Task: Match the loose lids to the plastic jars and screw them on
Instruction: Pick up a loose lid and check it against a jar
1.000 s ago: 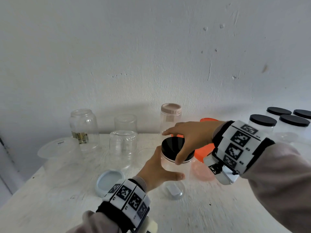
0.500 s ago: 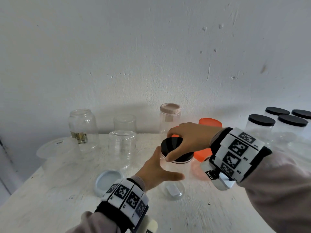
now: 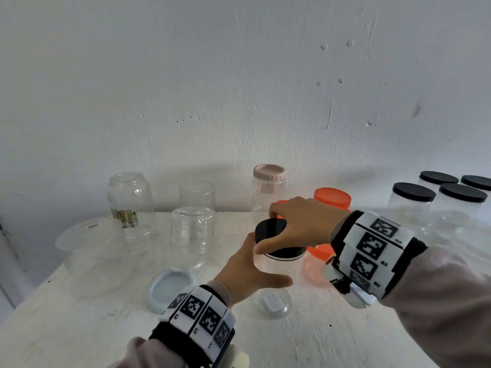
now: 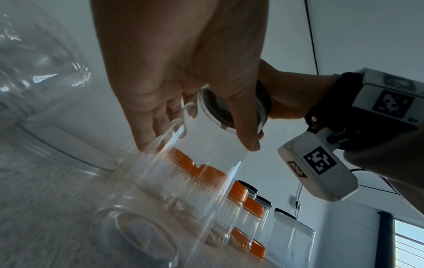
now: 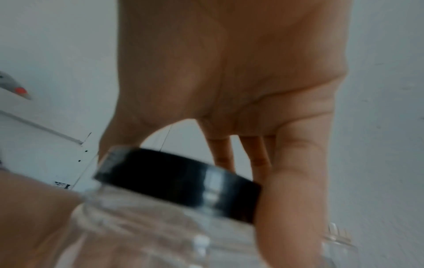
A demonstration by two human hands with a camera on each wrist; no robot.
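Left hand (image 3: 245, 278) wrapped around a clear plastic jar (image 3: 276, 285) standing mid white tabletop (image 3: 318, 338), right hand (image 3: 300, 224) fingers curled around its round black lid (image 3: 276, 239), orange-lidded jars (image 3: 332, 199) just behind

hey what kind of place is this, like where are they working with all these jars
Probably a plain room at home or a small workroom, not a shop. The person works at a worn white tabletop pushed against a bare, scuffed white wall, with empty clear jars and black-lidded jars set out by hand.
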